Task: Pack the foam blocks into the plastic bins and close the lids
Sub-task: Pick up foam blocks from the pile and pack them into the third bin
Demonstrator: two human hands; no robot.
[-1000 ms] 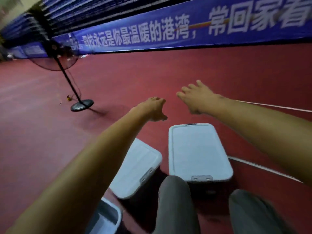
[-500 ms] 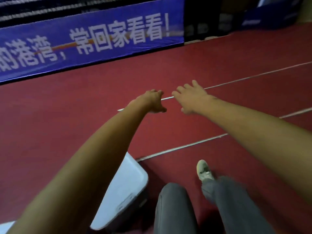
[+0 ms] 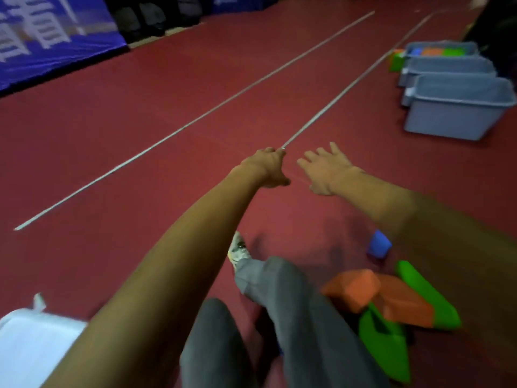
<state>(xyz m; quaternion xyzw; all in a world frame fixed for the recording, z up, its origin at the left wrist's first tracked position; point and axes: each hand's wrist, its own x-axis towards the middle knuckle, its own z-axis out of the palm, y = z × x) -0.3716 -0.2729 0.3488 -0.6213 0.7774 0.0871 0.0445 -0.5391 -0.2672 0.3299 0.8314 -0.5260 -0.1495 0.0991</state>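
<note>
Both arms stretch forward over the red floor. My left hand [image 3: 268,169] is curled into a loose fist and holds nothing. My right hand [image 3: 326,170] has its fingers spread and is empty. Loose foam blocks lie on the floor at the lower right: an orange block [image 3: 355,289], a second orange block [image 3: 405,303], green blocks [image 3: 383,345] and a small blue block [image 3: 379,245]. Three grey lidless bins stand in a row at the far right; the nearest bin [image 3: 453,113] looks empty, and the farthest bin [image 3: 442,50] holds coloured blocks. A closed white bin lid [image 3: 30,348] shows at the lower left.
My grey-trousered legs [image 3: 279,317] and one shoe [image 3: 237,247] are below my arms. White lines run diagonally across the red floor [image 3: 167,107]. A blue banner [image 3: 50,37] hangs at the top left. A green block [image 3: 397,61] sits beside the far bins.
The view has swung to the right: the closed white bins and the fan slid off to the left, and the loose blocks and open grey bins came into sight. Both hands stay empty.
</note>
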